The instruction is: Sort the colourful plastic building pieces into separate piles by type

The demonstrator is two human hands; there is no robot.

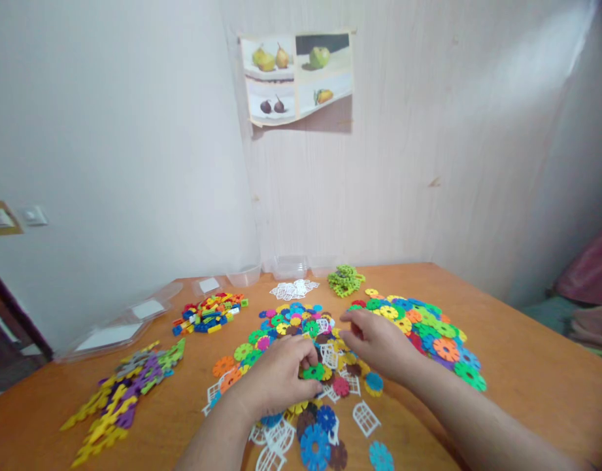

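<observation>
My left hand [281, 373] rests over the middle pile of snowflake discs, fingers bent and thumb apart from them. A green snowflake disc [312, 373] shows in the gap between thumb and fingers; I see no firm grip on it. At the pile's right side hovers my right hand [379, 341], its fingers curved and apart, with nothing visible in them. Mixed among the discs are white plastic window pieces [329, 355]. Close to the front lie a large blue disc [315, 447] and a separate white window piece [366, 418].
Another heap of discs [445, 348] lies right. Left are yellow and purple jagged pieces [146, 376] and small coloured blocks [210, 313]. Behind are white flat pieces [293, 288], a green cluster [346, 280] and clear containers [289, 267]. Clear lids [109, 335] line the left edge.
</observation>
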